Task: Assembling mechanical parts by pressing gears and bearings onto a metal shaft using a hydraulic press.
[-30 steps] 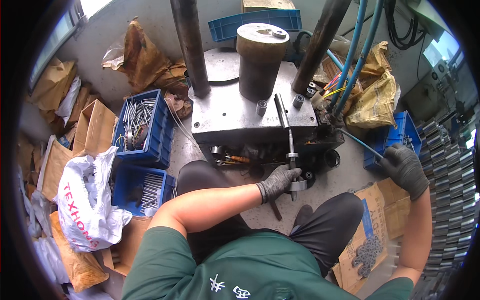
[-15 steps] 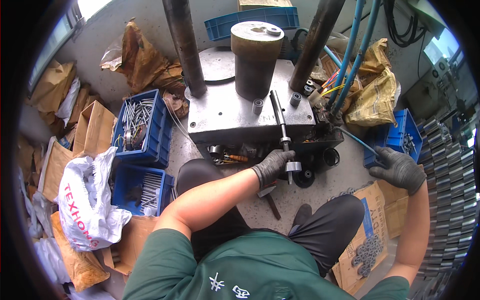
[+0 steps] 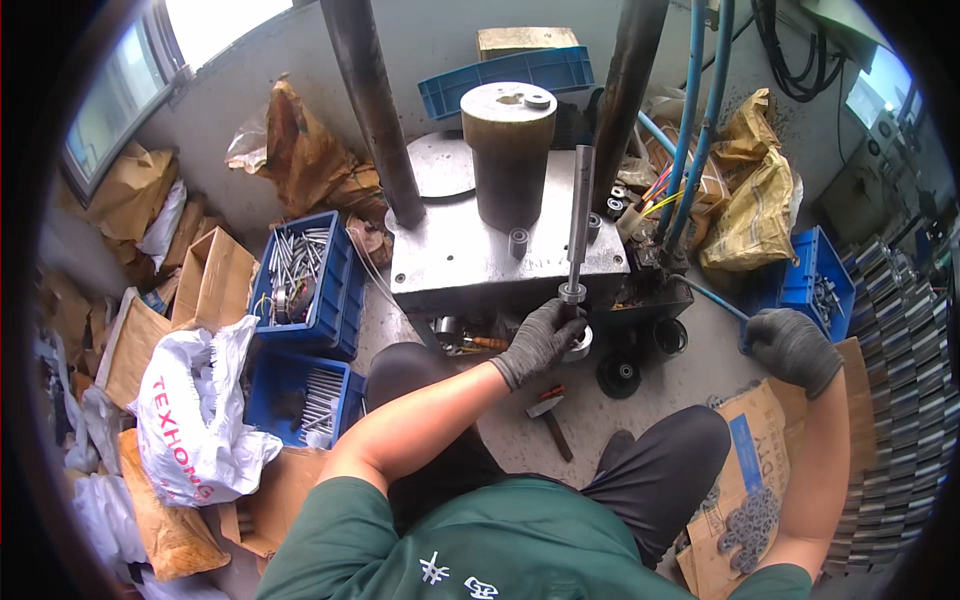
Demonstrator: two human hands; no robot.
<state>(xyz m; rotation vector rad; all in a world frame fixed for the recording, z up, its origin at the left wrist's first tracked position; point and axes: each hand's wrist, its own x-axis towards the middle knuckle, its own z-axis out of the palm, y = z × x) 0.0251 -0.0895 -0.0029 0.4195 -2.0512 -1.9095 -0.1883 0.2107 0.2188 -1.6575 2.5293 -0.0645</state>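
My left hand (image 3: 543,342), in a dark grey glove, is closed around a metal shaft (image 3: 580,205) that stands nearly upright before the press. A ring-shaped collar (image 3: 572,293) sits on the shaft just above the fingers; a wider metal ring (image 3: 580,345) shows below, partly hidden by the hand. Off to the right, my gloved right hand (image 3: 795,350) is closed at the end of a thin blue rod (image 3: 718,300) coming from the machine. Its grip is partly hidden. Small metal bushings (image 3: 519,243) stand on the steel press bed (image 3: 440,262).
A thick steel cylinder (image 3: 508,160) rises from the bed between two dark columns (image 3: 375,110). Blue crates (image 3: 345,290) of metal rods stand left. A hammer (image 3: 553,425) and a black round part (image 3: 620,374) lie on the floor. Cardboard (image 3: 735,500) with metal parts lies right.
The shaft has swung from leaning left to nearly upright, and its top is higher in view. My right hand stays at the blue rod, its fingers more curled. The whole view has shifted slightly.
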